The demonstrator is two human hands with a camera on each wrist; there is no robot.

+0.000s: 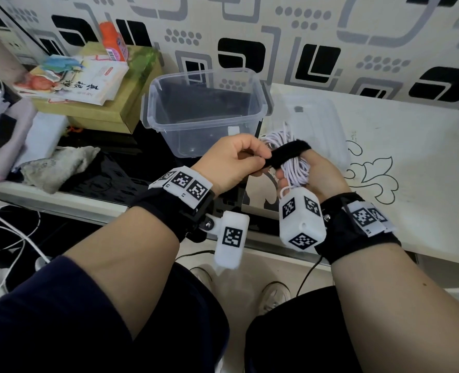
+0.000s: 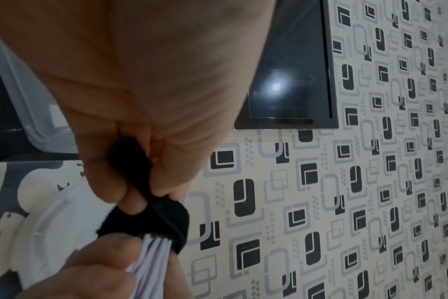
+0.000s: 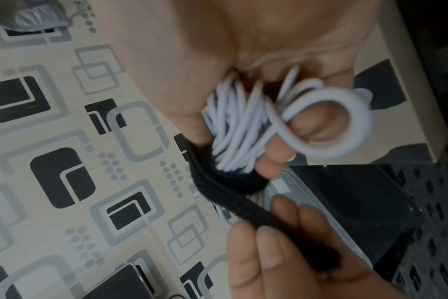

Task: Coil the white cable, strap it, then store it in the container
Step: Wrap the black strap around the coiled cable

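The white cable (image 1: pixel 295 168) is wound into a bundle, and my right hand (image 1: pixel 314 173) grips it in front of my chest. A black strap (image 1: pixel 287 153) loops over the bundle's top. My left hand (image 1: pixel 233 160) pinches the strap's free end and holds it taut to the left. In the right wrist view the cable (image 3: pixel 243 125) sits in my curled fingers, one loop round a fingertip, with the strap (image 3: pixel 218 182) curving under it. The left wrist view shows the strap (image 2: pixel 151 218) pinched between my fingers above the cable (image 2: pixel 151 254). The clear container (image 1: pixel 204 109) stands open behind my hands.
The container's clear lid (image 1: pixel 311 117) lies on the white patterned table (image 1: pixel 411 146) to the right. Books and a box (image 1: pixel 93 84) with an orange bottle (image 1: pixel 112 41) crowd the back left. A grey cloth (image 1: pixel 56 165) lies at the left edge. Loose cables (image 1: pixel 10 238) trail on the floor.
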